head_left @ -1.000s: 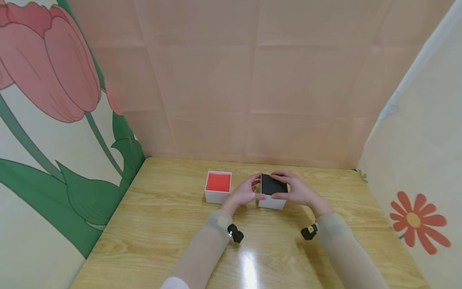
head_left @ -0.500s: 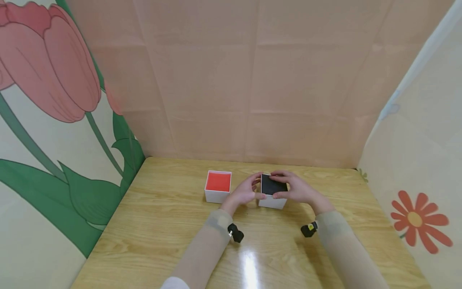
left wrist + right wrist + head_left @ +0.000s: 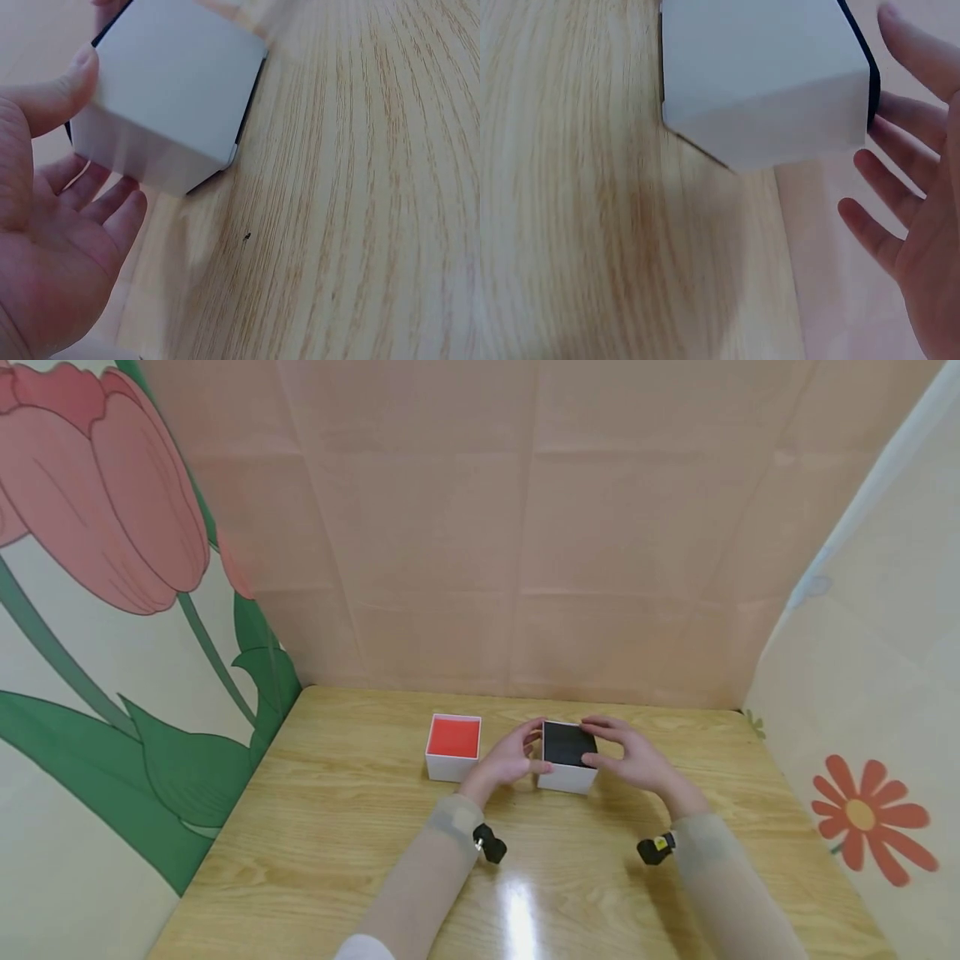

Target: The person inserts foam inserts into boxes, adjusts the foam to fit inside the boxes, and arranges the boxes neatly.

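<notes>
A white box (image 3: 567, 780) with a black square top (image 3: 567, 743) stands on the wooden table. My left hand (image 3: 510, 760) holds it at its left side; in the left wrist view the thumb lies along the front face and the fingers reach round the adjoining side. On the other side is my right hand (image 3: 636, 762), its fingers spread near the right edge of the black top. Seen from the right wrist, that hand (image 3: 930, 202) does not grip the box (image 3: 769, 75). To the left stands a second white box (image 3: 450, 768) with a red top (image 3: 453, 737), which neither hand touches.
Wood-grain table (image 3: 315, 827) surrounds both boxes. A plain pinkish cloth (image 3: 525, 543) hangs behind the table. Flower-patterned cloths stand at the left (image 3: 45, 627) and right (image 3: 885, 677). A small dark speck (image 3: 247, 236) lies on the wood.
My right hand has drawn back to the right, its fingers moving from over the black top to its right edge. The left hand and both boxes have stayed in place.
</notes>
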A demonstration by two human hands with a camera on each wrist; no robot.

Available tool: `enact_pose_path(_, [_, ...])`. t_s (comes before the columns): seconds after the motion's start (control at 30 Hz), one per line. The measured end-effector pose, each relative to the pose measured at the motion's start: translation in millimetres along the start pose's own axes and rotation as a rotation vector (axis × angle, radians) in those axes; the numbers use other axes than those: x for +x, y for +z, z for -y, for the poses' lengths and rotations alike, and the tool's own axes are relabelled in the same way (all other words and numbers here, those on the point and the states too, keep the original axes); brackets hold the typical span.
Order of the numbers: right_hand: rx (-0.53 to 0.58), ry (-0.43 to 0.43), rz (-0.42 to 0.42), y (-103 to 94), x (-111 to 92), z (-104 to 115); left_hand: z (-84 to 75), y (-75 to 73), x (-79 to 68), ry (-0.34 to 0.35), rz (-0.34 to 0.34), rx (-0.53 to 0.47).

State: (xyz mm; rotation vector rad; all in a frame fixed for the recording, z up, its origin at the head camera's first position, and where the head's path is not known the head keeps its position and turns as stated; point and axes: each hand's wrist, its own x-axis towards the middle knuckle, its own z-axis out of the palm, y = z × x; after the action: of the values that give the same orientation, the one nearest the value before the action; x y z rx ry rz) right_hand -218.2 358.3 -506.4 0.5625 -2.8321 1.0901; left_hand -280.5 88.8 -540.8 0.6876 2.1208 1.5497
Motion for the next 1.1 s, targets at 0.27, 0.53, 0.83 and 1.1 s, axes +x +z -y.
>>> enact_pose_path(0.27, [-0.028,0.026,-0.051,0.4,-6.4,-4.5,-0.4,-2.5,-0.9,0.015,0.002,-0.025])
enact_pose_path(0.53, [-0.14,0.025,-0.038,0.6,-1.5,-0.4,-1.1,-4.7,-1.4,0.014,0.008,-0.014])
enact_pose_path(0.83, [-0.256,-0.005,0.009,-4.3,7.6,13.0,-2.4,-4.4,-2.8,0.009,0.005,-0.022])
enact_pose_path(1.1, [-0.31,0.065,0.074,-6.2,13.1,27.9,-2.4,-4.9,-3.7,-0.004,0.009,-0.028])
